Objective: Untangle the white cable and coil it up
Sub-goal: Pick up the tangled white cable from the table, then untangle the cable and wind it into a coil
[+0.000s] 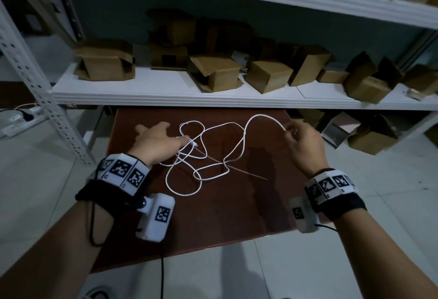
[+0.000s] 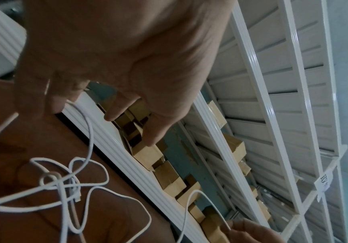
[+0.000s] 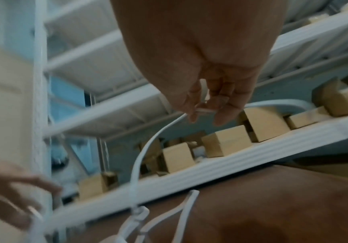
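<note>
The white cable (image 1: pixel 259 115) lies in loose, crossing loops on the brown table (image 1: pixel 237 215). My left hand (image 1: pixel 186 141) reaches into the left of the tangle, close to a connector end (image 1: pixel 194 143). In the left wrist view its thumb and forefinger (image 2: pixel 44 105) pinch a strand of the cable (image 2: pixel 90 131), the other fingers loosely extended. My right hand (image 1: pixel 286 131) holds a raised arch of cable at the right. The right wrist view shows its fingertips (image 3: pixel 202 111) pinching the cable (image 3: pixel 141 150), which hangs down to the table.
A white shelf (image 1: pixel 166 96) with several cardboard boxes (image 1: pixel 267 76) overhangs the table's far edge. A perforated white upright (image 1: pixel 47 109) stands at the left. A thin stick-like line (image 1: pixel 237 168) crosses the tabletop under the cable. More boxes sit on the floor at right.
</note>
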`<action>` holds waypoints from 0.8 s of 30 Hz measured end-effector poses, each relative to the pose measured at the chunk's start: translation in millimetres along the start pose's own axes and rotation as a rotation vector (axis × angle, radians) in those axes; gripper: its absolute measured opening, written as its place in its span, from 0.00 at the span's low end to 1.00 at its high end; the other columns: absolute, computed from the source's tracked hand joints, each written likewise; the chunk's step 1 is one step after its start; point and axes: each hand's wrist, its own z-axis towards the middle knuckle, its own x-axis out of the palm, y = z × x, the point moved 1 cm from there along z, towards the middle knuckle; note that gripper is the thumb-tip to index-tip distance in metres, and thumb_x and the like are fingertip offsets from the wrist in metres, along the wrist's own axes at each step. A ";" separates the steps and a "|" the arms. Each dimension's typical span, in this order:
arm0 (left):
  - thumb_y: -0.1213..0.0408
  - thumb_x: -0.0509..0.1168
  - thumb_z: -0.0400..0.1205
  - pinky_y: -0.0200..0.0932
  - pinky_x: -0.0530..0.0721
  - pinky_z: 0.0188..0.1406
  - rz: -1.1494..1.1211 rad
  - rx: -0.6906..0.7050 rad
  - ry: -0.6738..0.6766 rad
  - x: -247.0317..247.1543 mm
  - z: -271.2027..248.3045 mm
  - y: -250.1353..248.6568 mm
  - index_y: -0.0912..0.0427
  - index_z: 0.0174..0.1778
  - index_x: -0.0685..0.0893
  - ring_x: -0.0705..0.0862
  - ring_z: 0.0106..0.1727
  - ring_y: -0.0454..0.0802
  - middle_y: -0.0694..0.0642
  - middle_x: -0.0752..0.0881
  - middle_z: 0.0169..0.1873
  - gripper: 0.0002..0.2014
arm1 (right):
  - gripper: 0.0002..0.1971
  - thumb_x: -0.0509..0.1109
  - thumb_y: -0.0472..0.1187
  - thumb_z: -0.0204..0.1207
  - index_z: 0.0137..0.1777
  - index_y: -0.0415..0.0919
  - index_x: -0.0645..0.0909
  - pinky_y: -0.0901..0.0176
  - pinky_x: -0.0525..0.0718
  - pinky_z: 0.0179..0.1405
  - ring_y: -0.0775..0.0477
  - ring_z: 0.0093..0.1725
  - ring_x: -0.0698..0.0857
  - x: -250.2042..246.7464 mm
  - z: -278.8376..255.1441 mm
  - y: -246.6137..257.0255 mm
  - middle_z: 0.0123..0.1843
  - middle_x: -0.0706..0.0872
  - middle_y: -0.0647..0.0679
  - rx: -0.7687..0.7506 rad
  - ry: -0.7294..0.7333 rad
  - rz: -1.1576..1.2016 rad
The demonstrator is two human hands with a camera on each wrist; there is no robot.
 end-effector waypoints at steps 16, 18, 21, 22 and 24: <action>0.61 0.73 0.86 0.46 0.91 0.34 -0.617 0.278 -0.203 10.8 -25.5 -18.7 0.56 0.51 0.89 0.96 0.35 0.54 0.55 0.93 0.48 0.03 | 0.04 0.65 0.31 0.84 0.53 0.37 0.81 0.53 0.80 0.29 0.54 0.25 0.79 -15.6 -16.4 50.1 0.29 0.81 0.49 0.232 -0.009 0.765; 0.62 0.72 0.88 0.43 0.88 0.31 -0.682 0.291 -0.121 11.1 -28.0 -20.8 0.60 0.50 0.90 0.96 0.37 0.56 0.59 0.95 0.47 0.05 | 0.05 0.64 0.29 0.83 0.54 0.37 0.80 0.54 0.80 0.28 0.53 0.25 0.79 -18.0 -16.8 56.5 0.28 0.80 0.50 0.241 -0.014 0.838; 0.62 0.69 0.90 0.39 0.87 0.32 -0.690 0.315 0.046 12.6 -37.0 -24.4 0.64 0.47 0.90 0.95 0.38 0.56 0.63 0.96 0.45 0.10 | 0.07 0.63 0.29 0.84 0.57 0.35 0.81 0.58 0.80 0.28 0.54 0.25 0.78 -23.6 -17.5 66.4 0.27 0.79 0.50 0.252 -0.022 0.946; 0.61 0.68 0.91 0.39 0.88 0.33 -0.674 0.328 0.106 13.1 -40.4 -25.4 0.64 0.46 0.90 0.95 0.39 0.56 0.65 0.96 0.46 0.13 | 0.08 0.63 0.29 0.85 0.58 0.35 0.81 0.60 0.79 0.27 0.55 0.25 0.76 -25.3 -17.9 69.4 0.28 0.78 0.50 0.262 -0.021 0.995; 0.58 0.65 0.93 0.41 0.89 0.37 -0.625 0.329 0.239 15.1 -45.7 -26.3 0.68 0.47 0.91 0.96 0.42 0.58 0.66 0.96 0.46 0.18 | 0.10 0.61 0.28 0.85 0.59 0.34 0.82 0.62 0.75 0.25 0.56 0.26 0.74 -28.7 -18.4 76.1 0.31 0.77 0.49 0.290 -0.020 1.118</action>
